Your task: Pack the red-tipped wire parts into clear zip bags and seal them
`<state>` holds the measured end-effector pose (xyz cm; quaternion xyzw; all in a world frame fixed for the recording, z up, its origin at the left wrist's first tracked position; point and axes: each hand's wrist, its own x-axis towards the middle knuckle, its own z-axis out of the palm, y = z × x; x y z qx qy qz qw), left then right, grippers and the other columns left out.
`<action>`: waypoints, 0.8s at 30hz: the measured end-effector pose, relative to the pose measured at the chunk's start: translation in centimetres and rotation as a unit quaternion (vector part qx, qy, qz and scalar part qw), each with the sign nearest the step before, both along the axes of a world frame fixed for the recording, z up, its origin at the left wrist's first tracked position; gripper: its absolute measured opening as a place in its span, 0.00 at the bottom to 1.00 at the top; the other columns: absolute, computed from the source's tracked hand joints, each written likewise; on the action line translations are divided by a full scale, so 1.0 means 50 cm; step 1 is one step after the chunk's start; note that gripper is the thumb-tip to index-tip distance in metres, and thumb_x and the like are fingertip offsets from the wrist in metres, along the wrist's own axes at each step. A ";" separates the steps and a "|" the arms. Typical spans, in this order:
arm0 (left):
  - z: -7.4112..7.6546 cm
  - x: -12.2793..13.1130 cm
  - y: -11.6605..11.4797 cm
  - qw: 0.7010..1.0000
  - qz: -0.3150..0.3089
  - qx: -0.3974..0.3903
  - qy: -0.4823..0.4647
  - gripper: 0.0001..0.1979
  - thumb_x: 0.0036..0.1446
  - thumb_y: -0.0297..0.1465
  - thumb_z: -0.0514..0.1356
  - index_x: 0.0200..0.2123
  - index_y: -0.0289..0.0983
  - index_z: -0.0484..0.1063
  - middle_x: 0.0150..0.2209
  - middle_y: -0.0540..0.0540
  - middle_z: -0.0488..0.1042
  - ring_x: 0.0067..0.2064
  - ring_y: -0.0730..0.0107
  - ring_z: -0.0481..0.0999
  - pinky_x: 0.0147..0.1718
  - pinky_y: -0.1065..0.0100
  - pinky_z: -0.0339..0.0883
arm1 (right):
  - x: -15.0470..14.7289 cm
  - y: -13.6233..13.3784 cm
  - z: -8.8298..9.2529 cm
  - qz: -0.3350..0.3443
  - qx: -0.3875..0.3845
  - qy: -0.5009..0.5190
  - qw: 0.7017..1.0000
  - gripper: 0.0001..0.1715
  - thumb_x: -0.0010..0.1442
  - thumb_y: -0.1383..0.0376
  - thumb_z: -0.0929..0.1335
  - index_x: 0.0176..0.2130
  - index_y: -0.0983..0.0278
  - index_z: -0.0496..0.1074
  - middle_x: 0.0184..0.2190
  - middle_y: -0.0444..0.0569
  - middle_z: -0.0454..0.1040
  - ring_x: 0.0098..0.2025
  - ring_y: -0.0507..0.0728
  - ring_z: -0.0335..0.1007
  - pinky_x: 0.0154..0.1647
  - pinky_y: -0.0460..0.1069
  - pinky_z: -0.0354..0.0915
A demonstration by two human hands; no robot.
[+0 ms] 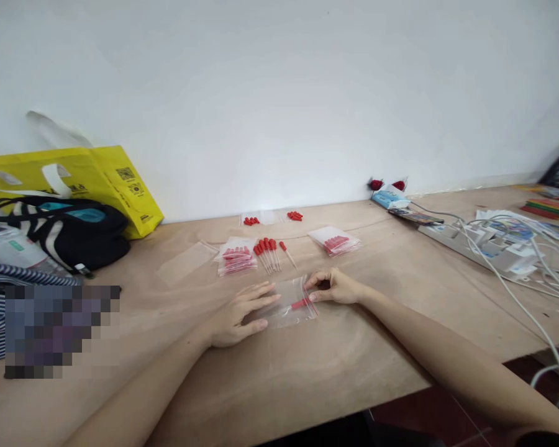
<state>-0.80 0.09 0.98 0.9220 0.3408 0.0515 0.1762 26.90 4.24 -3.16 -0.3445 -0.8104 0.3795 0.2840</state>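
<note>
A clear zip bag (282,318) with a red seal line lies flat on the table before me. My left hand (237,316) rests on its left part, fingers spread. My right hand (338,287) has thumb and fingertips closed at the bag's red-lined right edge. A red rubber piece (300,304) shows at that edge, close to the thumb; whether it is fully inside cannot be made out. Beyond the bag lie several red-bulbed droppers (268,251) in a bunch, and a single dropper (287,254) apart from them.
Filled bags (237,256) are piled left of the droppers, more filled bags (335,241) at right. Loose red bulbs (295,216) lie near the wall. A power strip (475,248) with cables occupies the right side. A yellow bag (116,180) and a black bag (107,230) stand left.
</note>
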 end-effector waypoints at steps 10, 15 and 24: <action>-0.004 -0.023 0.000 1.000 0.003 0.007 0.030 0.22 0.58 0.40 0.50 0.56 0.49 0.56 0.62 0.49 0.49 0.61 0.56 0.49 0.56 0.50 0.45 | -0.001 -0.028 0.029 0.010 0.052 -0.129 0.990 0.09 0.53 0.60 0.67 0.36 0.56 0.75 0.42 0.48 0.68 0.49 0.59 0.60 0.51 0.62 0.45; -0.004 -0.022 -0.001 0.999 0.001 0.014 0.028 0.23 0.58 0.40 0.51 0.57 0.49 0.55 0.61 0.49 0.50 0.61 0.54 0.49 0.56 0.49 0.46 | -0.013 0.008 0.033 0.023 0.016 -0.072 0.997 0.09 0.52 0.64 0.67 0.34 0.63 0.75 0.37 0.48 0.71 0.41 0.54 0.66 0.43 0.51 0.59; -0.008 -0.018 -0.007 0.998 0.028 -0.004 -0.057 0.26 0.55 0.41 0.54 0.57 0.42 0.56 0.62 0.44 0.48 0.62 0.56 0.46 0.57 0.53 0.47 | -0.126 0.147 0.070 -0.337 -0.007 -0.185 0.923 0.24 0.46 0.61 0.70 0.42 0.70 0.67 0.38 0.57 0.72 0.39 0.58 0.69 0.35 0.48 0.63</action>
